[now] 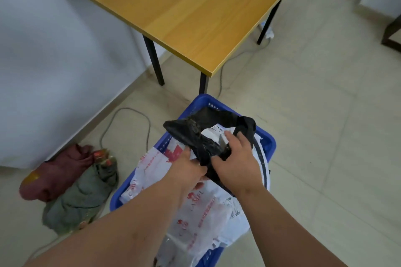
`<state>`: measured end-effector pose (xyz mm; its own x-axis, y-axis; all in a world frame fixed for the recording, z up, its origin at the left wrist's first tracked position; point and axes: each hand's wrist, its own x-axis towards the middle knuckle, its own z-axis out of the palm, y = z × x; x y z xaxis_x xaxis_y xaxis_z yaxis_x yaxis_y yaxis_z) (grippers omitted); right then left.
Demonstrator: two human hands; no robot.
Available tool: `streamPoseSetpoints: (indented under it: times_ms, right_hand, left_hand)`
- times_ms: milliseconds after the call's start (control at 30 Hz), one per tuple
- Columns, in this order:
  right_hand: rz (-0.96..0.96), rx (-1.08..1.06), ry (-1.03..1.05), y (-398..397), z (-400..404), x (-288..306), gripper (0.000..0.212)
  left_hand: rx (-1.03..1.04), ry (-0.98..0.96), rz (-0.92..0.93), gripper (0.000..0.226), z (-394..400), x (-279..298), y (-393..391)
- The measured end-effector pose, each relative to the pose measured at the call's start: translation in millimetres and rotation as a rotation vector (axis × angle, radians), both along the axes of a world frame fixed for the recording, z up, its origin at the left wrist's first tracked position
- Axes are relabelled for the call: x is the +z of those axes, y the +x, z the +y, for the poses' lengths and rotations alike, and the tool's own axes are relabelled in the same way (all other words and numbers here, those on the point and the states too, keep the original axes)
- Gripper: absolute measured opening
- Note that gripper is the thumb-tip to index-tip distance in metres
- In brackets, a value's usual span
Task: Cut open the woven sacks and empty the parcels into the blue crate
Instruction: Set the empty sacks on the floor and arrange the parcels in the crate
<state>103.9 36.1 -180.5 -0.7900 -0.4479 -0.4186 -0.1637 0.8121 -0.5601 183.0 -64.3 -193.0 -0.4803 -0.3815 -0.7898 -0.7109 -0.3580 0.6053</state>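
Note:
A blue crate (268,141) stands on the floor in front of me, filled with white parcels printed in red (199,210). Above it I hold a black plastic parcel (193,132) with a white shipping label. My left hand (186,167) grips its lower left edge. My right hand (236,162) clasps its lower right part, fingers over the label. Two woven sacks lie crumpled on the floor to the left of the crate: a dark red one (56,175) and a grey-green one (82,197).
A wooden table (184,11) with black legs stands beyond the crate. A white wall (43,60) runs along the left. A grey cable (130,112) loops over the tiled floor. Blue and white objects sit at the far right corner.

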Motion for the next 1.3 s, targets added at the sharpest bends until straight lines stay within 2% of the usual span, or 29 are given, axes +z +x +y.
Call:
streamPoseSetpoints:
  times_ms: [67, 133, 267, 333, 433, 500, 600, 767, 867, 933, 1033, 1100, 1133, 1200, 1300]
  right_hand:
    - [-0.062, 0.039, 0.023, -6.4, -4.3, 0.7, 0.072]
    - [-0.144, 0.044, 0.104, -14.8, -10.4, -2.2, 0.07]
    - [-0.215, 0.16, 0.244, -27.4, -22.0, -11.8, 0.055]
    - [-0.217, 0.229, 0.28, -33.4, -25.7, -22.4, 0.061]
    - [-0.211, 0.311, 0.331, -47.8, -30.6, -46.6, 0.074]
    - [-0.227, 0.361, 0.361, -60.9, -33.6, -64.1, 0.077]
    - [-0.226, 0.451, 0.369, -86.8, -39.5, -86.8, 0.082]
    - [-0.321, 0.561, 0.302, -130.7, -50.4, -103.4, 0.085]
    - [-0.31, 0.451, 0.202, -146.1, -49.6, -89.6, 0.073]
    - [-0.377, 0.347, 0.135, -152.3, -50.7, -73.8, 0.067]
    - [-0.588, 0.23, 0.094, -157.2, -54.4, -50.0, 0.071]
    - [-0.759, 0.194, 0.094, -159.0, -56.2, -19.5, 0.065]
    - [-0.827, 0.197, 0.104, -158.7, -56.1, -8.6, 0.059]
    - [-0.859, 0.229, 0.119, -158.9, -54.5, 11.7, 0.056]
    - [-0.887, 0.253, 0.04, -155.1, -48.0, 52.2, 0.047]
  left_hand:
    - [0.047, -0.024, -0.016, 0.065, -1.8, -2.0, 5.8]
    - [0.035, -0.22, -0.061, 0.062, -10.0, -10.2, 13.6]
    - [-0.226, -0.671, -0.13, 0.03, -26.1, -14.0, 22.9]
    - [-0.353, -0.763, -0.11, 0.031, -34.6, -18.9, 17.8]
    - [-0.55, -0.848, -0.2, 0.035, -41.1, -32.1, -2.2]
    - [-0.539, -0.825, -0.21, 0.044, -39.5, -44.7, -15.9]
    - [-0.368, -0.764, -0.206, 0.062, -30.2, -65.0, -30.6]
    - [-0.154, -0.83, -0.313, 0.064, -9.8, -92.1, -66.5]
    - [0.034, -0.818, -0.371, 0.056, 8.7, -88.0, -82.4]
    - [0.117, -0.755, -0.408, 0.053, 15.5, -76.3, -84.5]
    - [0.166, -0.668, -0.435, 0.049, 17.5, -51.8, -79.7]
    - [0.17, -0.612, -0.473, 0.047, 19.1, -30.3, -73.5]
    - [0.189, -0.566, -0.473, 0.05, 20.1, -22.1, -72.7]
    - [0.311, -0.41, -0.356, 0.05, 23.9, 3.7, -77.4]
    - [0.483, -0.025, -0.13, 0.033, 37.0, 63.3, -86.1]
